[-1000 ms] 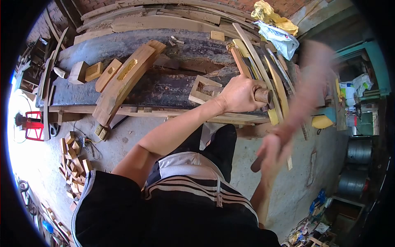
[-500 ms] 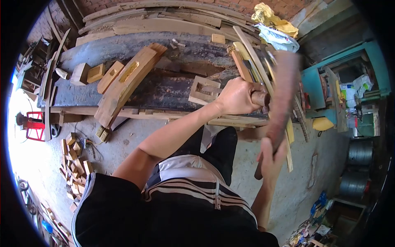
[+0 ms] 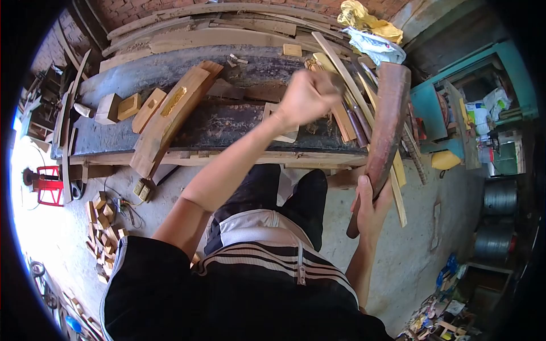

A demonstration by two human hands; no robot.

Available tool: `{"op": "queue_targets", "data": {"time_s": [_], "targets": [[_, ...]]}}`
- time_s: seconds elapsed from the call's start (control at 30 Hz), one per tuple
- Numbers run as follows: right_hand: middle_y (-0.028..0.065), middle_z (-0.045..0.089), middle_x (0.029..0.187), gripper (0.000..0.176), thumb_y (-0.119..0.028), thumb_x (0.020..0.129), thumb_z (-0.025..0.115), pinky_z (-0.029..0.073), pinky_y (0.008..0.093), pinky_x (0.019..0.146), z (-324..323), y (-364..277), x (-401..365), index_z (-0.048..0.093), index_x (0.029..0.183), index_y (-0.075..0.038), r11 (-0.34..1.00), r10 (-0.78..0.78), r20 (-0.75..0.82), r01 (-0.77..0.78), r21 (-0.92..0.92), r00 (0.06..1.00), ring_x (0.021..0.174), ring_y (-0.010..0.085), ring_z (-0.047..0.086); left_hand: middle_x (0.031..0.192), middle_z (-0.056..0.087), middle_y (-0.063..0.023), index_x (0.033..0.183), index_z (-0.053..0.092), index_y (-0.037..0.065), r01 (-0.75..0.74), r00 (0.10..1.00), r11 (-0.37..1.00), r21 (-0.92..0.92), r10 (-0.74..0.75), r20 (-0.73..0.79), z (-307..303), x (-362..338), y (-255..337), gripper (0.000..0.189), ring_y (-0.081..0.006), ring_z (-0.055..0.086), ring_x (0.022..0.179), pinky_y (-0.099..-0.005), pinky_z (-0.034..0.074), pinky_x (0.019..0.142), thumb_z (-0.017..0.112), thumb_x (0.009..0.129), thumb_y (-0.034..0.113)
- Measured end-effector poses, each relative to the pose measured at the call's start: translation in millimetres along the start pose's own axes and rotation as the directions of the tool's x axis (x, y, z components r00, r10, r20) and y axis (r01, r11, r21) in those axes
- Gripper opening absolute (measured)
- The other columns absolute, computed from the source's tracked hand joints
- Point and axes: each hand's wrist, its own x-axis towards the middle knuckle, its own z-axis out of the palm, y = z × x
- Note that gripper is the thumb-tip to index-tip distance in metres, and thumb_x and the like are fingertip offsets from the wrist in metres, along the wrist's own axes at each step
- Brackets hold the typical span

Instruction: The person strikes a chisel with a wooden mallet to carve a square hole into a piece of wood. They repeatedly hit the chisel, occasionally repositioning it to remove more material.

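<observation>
My right hand (image 3: 372,206) is wrapped round the lower part of a wooden mallet (image 3: 390,122), a thick, club-like brown piece held upright right of the bench's front edge. Over the bench, my left hand (image 3: 307,102) is closed round a chisel (image 3: 330,83); only its brown wooden handle end shows, smeared by motion, and its blade is hidden. Partly beneath the left wrist lies a pale wooden block with a recess (image 3: 290,136). Beside it on the right are chisels with dark handles (image 3: 358,124) and wooden strips (image 3: 343,73).
A long timber with a cut mortise (image 3: 174,102) lies across the dark bench (image 3: 227,122), overhanging its front edge. Small blocks (image 3: 108,109) sit to its left. Offcuts (image 3: 102,227) are heaped on the floor, near a red stand (image 3: 50,184). Plastic bags (image 3: 375,45) lie at the back right.
My left hand has moved left and away from me with the chisel, uncovering the dark-handled chisels. The mallet, blurred before, is now nearly still and slightly left.
</observation>
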Motion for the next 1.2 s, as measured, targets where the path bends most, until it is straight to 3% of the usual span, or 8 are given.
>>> {"op": "queue_targets", "data": {"time_s": [0.37, 0.43, 0.63, 0.9, 0.97, 1.03, 1.13, 1.2], "targets": [[0.0034, 0.049, 0.067, 0.04, -0.038, 0.098, 0.06, 0.039, 0.026, 0.041, 1, 10, -11, 0.053, 0.112, -0.001, 0.991, 0.037, -0.009, -0.035, 0.132, 0.999, 0.047, 0.0108, 0.047, 0.063, 0.054, 0.0049, 0.078, 0.064, 0.004, 0.005, 0.988, 1.0, 0.023, -0.008, 0.156, -41, 14, 24, 0.027, -0.0036, 0.043, 0.055, -0.0244, 0.033, 0.048, 0.074, 0.089, 0.027], [0.0034, 0.049, 0.067, 0.04, -0.038, 0.098, 0.061, 0.039, 0.0261, 0.041, 1, 14, -11, 0.053, 0.112, -0.001, 0.991, 0.045, -0.011, -0.044, 0.128, 0.999, 0.047, 0.0108, 0.047, 0.075, 0.063, 0.0017, 0.097, 0.07, -0.001, 0.097, 0.977, 0.991, 0.089, -0.112, 0.182, -41, 11, 19, 0.034, -0.0079, 0.054, 0.071, -0.0279, 0.048, 0.068, 0.075, 0.086, 0.031], [0.0032, 0.049, 0.066, 0.04, -0.037, 0.098, 0.062, 0.04, 0.0268, 0.042, 5, 14, -9, 0.054, 0.113, -0.001, 0.989, 0.064, 0.017, -0.065, 0.132, 0.998, 0.045, 0.0117, 0.047, 0.069, 0.068, -0.0081, 0.085, 0.069, 0.001, -0.034, 0.999, 0.983, 0.179, 0.041, -0.035, -11, -1, 8, 0.026, -0.0117, 0.059, 0.06, -0.0324, 0.052, 0.062, 0.076, 0.085, 0.026], [0.0051, 0.05, 0.069, 0.045, -0.042, 0.102, 0.046, 0.04, 0.0267, 0.045, -4, -36, 13, 0.051, 0.118, 0.0, 0.848, -0.441, -0.246, 0.49, 0.201, 0.863, 0.049, 0.0144, 0.049, 0.074, 0.067, -0.0174, 0.083, 0.065, -0.001, -0.12, 0.993, 0.954, 0.275, 0.11, 0.049, 19, -20, -3, 0.018, -0.0183, 0.06, 0.058, -0.0308, 0.053, 0.064, 0.075, 0.074, 0.012], [0.0097, 0.054, 0.071, 0.035, -0.031, 0.095, 0.062, 0.045, 0.0293, 0.05, 7, -31, 16, 0.054, 0.106, 0.002, 0.81, -0.408, -0.264, 0.479, 0.339, 0.874, 0.05, 0.0155, 0.052, 0.074, 0.066, -0.0187, 0.084, 0.067, -0.001, -0.104, 0.995, 0.95, 0.294, 0.096, 0.04, 17, -20, -3, 0.019, -0.0229, 0.061, 0.058, -0.0308, 0.053, 0.066, 0.075, 0.074, 0.012], [0.0093, 0.056, 0.072, 0.032, -0.023, 0.093, 0.064, 0.044, 0.0286, 0.048, 12, -5, 23, 0.053, 0.106, 0.004, 0.904, -0.323, 0.158, 0.354, -0.242, 0.933, 0.049, 0.0154, 0.052, 0.076, 0.065, -0.0209, 0.089, 0.069, -0.001, -0.13, 0.991, 0.961, 0.242, 0.126, 0.031, 18, -21, -6, 0.021, -0.0236, 0.059, 0.059, -0.0309, 0.053, 0.067, 0.075, 0.073, 0.011], [0.0028, 0.049, 0.068, 0.024, -0.019, 0.095, 0.055, 0.04, 0.0225, 0.048, 14, -7, 19, 0.054, 0.109, 0.001, 0.914, -0.309, 0.164, 0.34, -0.223, 0.937, 0.05, 0.0101, 0.048, 0.068, 0.063, -0.0203, 0.078, 0.07, 0.004, -0.097, 0.992, 0.966, 0.238, 0.113, -0.052, 17, -20, -4, 0.02, -0.0417, 0.063, 0.069, -0.0429, 0.054, 0.063, 0.075, 0.07, 0.022], [0.0024, 0.05, 0.068, 0.023, -0.017, 0.094, 0.055, 0.039, 0.0229, 0.047, 18, -27, 10, 0.054, 0.109, 0.001, 0.955, -0.289, 0.065, 0.292, -0.045, 0.955, 0.05, 0.0099, 0.048, 0.072, 0.065, -0.0198, 0.085, 0.07, 0.001, -0.059, 0.998, 0.964, 0.259, 0.064, -0.009, 11, -25, -4, 0.02, -0.0265, 0.058, 0.065, -0.0366, 0.054, 0.066, 0.075, 0.071, 0.015]]}}
